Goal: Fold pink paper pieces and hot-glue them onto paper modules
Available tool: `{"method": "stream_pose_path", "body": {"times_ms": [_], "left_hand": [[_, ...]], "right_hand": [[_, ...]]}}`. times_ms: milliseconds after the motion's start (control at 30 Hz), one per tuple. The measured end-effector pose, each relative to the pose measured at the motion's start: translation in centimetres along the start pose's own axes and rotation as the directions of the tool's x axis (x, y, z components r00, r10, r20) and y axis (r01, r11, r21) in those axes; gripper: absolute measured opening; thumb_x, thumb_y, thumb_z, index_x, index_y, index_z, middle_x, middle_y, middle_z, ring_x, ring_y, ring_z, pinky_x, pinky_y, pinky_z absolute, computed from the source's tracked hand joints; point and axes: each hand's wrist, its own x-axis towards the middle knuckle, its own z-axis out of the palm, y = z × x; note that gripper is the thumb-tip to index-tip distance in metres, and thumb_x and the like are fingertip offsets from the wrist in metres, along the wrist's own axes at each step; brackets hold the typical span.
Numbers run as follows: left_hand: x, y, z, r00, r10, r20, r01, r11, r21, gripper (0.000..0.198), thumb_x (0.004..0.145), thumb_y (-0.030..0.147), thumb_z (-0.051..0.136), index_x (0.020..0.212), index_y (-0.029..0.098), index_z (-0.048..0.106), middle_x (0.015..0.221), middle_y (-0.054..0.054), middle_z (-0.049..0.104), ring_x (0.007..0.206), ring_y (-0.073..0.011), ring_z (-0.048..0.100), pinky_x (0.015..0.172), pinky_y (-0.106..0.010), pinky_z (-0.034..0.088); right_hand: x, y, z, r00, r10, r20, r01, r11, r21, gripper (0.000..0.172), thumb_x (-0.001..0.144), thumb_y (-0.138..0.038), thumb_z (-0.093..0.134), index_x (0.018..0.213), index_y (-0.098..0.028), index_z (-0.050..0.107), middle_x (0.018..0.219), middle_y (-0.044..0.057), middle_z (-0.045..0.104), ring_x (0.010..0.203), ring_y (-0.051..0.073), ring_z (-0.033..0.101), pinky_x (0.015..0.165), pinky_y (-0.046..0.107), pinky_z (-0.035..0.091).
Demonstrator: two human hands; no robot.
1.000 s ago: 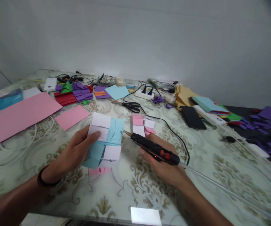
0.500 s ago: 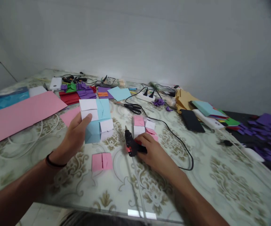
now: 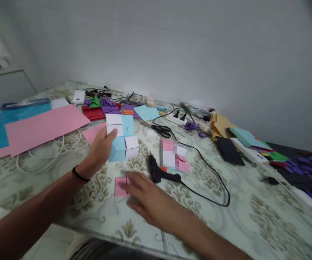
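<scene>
Head view, left hand (image 3: 100, 146) clamped on creased paper panel (image 3: 125, 139), right hand (image 3: 148, 196) spread over folded pink square (image 3: 118, 191)

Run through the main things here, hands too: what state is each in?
Left hand: closed on the blue-and-white paper.
Blue-and-white paper: folded, held up.
Right hand: open over the pink piece; contact unclear.
Pink piece: folded, lying down, partly covered.
Glue gun: lying down, unheld.
Scissors: lying down, unheld.
Power strip: two plugs inserted.
Large pink sheet: unfolded.

Checkered blue-white paper panel (image 3: 124, 139) — raised; pink folded square (image 3: 119, 180) — lying flat.
</scene>
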Motion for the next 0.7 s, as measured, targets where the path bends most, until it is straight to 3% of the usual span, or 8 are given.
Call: {"method": "stream_pose_path", "body": {"times_ms": [100, 200, 300, 400, 533, 633, 700], "left_hand": [[-0.5, 0.6, 0.1, 0.999, -0.026, 0.023, 0.026, 1.000, 0.001, 0.037, 0.096, 0.041, 0.063, 0.120, 0.015, 0.073, 0.103, -0.008, 0.079, 0.109, -0.0308, 0.070, 0.098, -0.043, 0.054], [-1.0, 1.2, 0.3, 0.996, -0.085, 0.033, 0.085, 0.996, 0.005, 0.038, 0.095, 0.043, 0.064, 0.119, 0.015, 0.073, 0.094, -0.006, 0.078, 0.096, -0.0282, 0.070, 0.086, -0.038, 0.056], [-1.3, 1.9, 0.4, 0.990, -0.136, 0.029, 0.135, 0.991, 0.026, 0.035, 0.093, 0.042, 0.066, 0.113, 0.015, 0.074, 0.089, -0.005, 0.076, 0.083, -0.0241, 0.067, 0.076, -0.034, 0.053], [-1.7, 2.4, 0.6, 0.985, -0.164, 0.053, 0.163, 0.986, 0.029, 0.032, 0.091, 0.043, 0.066, 0.105, 0.016, 0.073, 0.088, -0.003, 0.074, 0.076, -0.0212, 0.062, 0.070, -0.031, 0.049], [-1.9, 2.6, 0.7, 0.976, -0.204, 0.078, 0.199, 0.978, 0.062, 0.027, 0.090, 0.043, 0.066, 0.094, 0.017, 0.069, 0.080, -0.001, 0.069, 0.074, -0.0203, 0.059, 0.066, -0.029, 0.045], [-1.9, 2.4, 0.6, 0.977, -0.197, 0.076, 0.190, 0.978, 0.092, 0.027, 0.090, 0.044, 0.066, 0.092, 0.017, 0.068, 0.082, -0.001, 0.068, 0.079, -0.0214, 0.060, 0.069, -0.030, 0.045], [-1.9, 2.2, 0.5, 0.978, -0.195, 0.075, 0.186, 0.977, 0.108, 0.027, 0.091, 0.044, 0.065, 0.091, 0.017, 0.068, 0.081, -0.001, 0.067, 0.078, -0.0211, 0.060, 0.069, -0.030, 0.045]], "right_hand": [[0.4, -0.9, 0.0, 0.995, 0.040, 0.090, -0.041, 0.999, 0.008, 0.053, 0.095, -0.016, 0.066, 0.148, -0.016, 0.058, 0.165, 0.017, 0.043, 0.152, 0.032, 0.040, 0.125, 0.046, 0.040], [-0.3, -1.5, -0.6, 0.980, 0.112, 0.166, -0.120, 0.992, 0.035, 0.068, 0.090, -0.021, 0.075, 0.154, -0.015, 0.052, 0.169, 0.016, 0.038, 0.153, 0.035, 0.039, 0.124, 0.046, 0.043], [-0.9, -1.9, -0.9, 0.963, 0.158, 0.218, -0.180, 0.980, 0.086, 0.074, 0.089, -0.019, 0.077, 0.157, -0.017, 0.048, 0.170, 0.015, 0.037, 0.148, 0.034, 0.049, 0.121, 0.044, 0.047], [-1.1, -2.0, -0.7, 0.958, 0.179, 0.223, -0.211, 0.969, 0.129, 0.064, 0.091, -0.017, 0.074, 0.152, -0.019, 0.054, 0.169, 0.014, 0.039, 0.134, 0.031, 0.064, 0.115, 0.042, 0.053], [-0.7, -1.2, -0.3, 0.980, 0.093, 0.176, -0.115, 0.987, 0.116, 0.042, 0.091, -0.024, 0.077, 0.130, -0.017, 0.067, 0.166, 0.013, 0.043, 0.140, 0.033, 0.057, 0.115, 0.044, 0.052], [-0.4, -0.6, -0.1, 0.992, 0.018, 0.123, -0.031, 0.993, 0.110, 0.032, 0.088, -0.028, 0.082, 0.114, -0.017, 0.069, 0.144, 0.011, 0.061, 0.132, 0.029, 0.059, 0.110, 0.041, 0.053], [-0.4, -0.4, 0.0, 0.995, -0.006, 0.102, -0.007, 0.992, 0.125, 0.027, 0.085, -0.027, 0.085, 0.103, -0.017, 0.067, 0.128, 0.008, 0.066, 0.121, 0.026, 0.061, 0.105, 0.039, 0.054]]}}
